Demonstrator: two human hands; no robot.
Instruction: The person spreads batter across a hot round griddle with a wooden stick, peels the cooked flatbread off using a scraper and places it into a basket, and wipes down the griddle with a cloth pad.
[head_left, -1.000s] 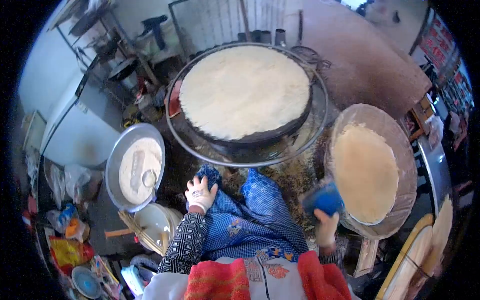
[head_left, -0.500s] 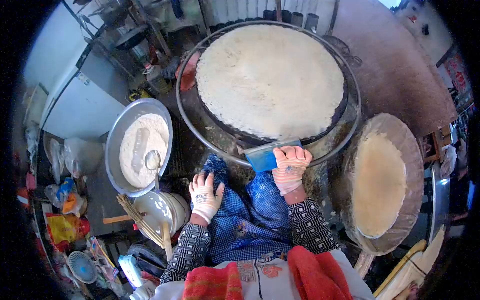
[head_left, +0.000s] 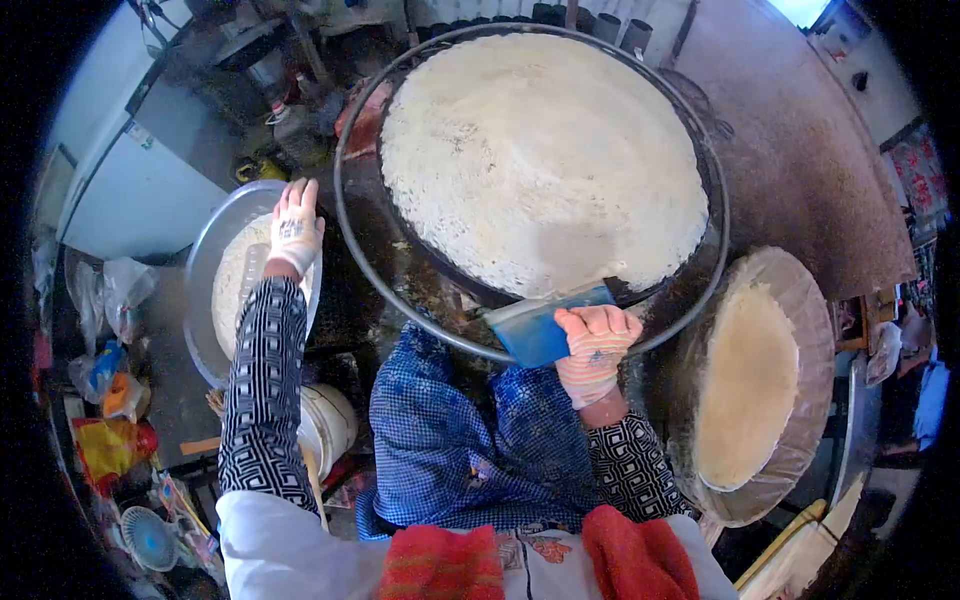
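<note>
A large round griddle inside a metal ring bears a wide layer of pale batter. My right hand, in a striped glove, grips a blue scraper, whose edge is at the batter's near rim. My left hand, gloved in white with fingers extended, is over the right side of a metal bowl of pale flour. Whether its palm touches the bowl is hidden. To the right, a thin round sheet lies in a cloth-lined basket.
A white bucket stands beside my left knee, below the bowl. Plastic bags and packets lie at the far left. Behind the griddle on the right is a brown board. Wooden pieces lean at the lower right.
My left hand has gone from my lap up and left to the bowl. My right hand brought the scraper from the basket side to the griddle's near edge, and the batter's surface looks smoother.
</note>
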